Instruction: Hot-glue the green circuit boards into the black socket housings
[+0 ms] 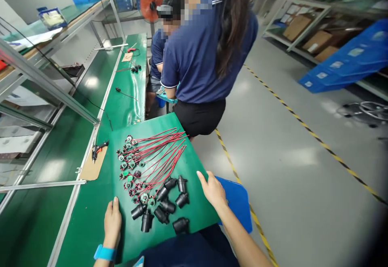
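A flat green board (163,158) lies in front of my body, with a hand at each side edge. My left hand (112,220), a blue band at its wrist, grips the left edge. On the opposite edge is my right hand (214,190), thumb on top and the other fingers partly hidden beneath. Small round circuit boards (131,164) with long red wires (165,141) are spread over the upper part of the board. Nearer to me lie several black cylindrical housings (161,214), some on their sides.
A glue gun (98,150) rests on cardboard (93,168) on the green workbench (81,214) at left. A person in a navy shirt (203,49) stands close ahead; another person (157,49) sits beyond. A blue stool-like thing (238,204) is at my right.
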The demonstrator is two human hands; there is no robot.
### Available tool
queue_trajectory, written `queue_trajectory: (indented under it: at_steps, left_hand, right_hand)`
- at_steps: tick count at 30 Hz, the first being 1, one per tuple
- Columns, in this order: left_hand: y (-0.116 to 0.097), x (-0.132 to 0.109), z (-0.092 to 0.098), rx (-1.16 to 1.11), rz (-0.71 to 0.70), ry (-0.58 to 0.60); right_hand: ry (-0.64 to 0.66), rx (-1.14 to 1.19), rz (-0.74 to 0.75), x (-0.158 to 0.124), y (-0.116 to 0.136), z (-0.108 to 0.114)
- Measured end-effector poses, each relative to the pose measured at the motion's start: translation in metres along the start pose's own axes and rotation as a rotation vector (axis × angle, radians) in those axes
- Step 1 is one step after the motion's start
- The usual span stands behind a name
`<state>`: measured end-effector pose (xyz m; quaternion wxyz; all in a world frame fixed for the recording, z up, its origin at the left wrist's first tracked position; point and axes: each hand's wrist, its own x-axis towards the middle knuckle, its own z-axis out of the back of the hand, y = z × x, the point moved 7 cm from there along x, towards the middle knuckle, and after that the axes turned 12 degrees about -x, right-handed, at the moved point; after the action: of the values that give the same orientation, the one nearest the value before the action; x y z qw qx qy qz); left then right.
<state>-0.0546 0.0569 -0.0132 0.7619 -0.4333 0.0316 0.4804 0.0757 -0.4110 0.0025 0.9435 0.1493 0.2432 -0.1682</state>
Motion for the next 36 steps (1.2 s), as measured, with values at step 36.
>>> queue_trajectory:
  at_steps: [36]
  left_hand:
    - [-0.021, -0.089, -0.075, 0.124, -0.133, 0.263]
  right_hand:
    - [-0.046, 0.309, -0.413, -0.132, -0.195, -0.036]
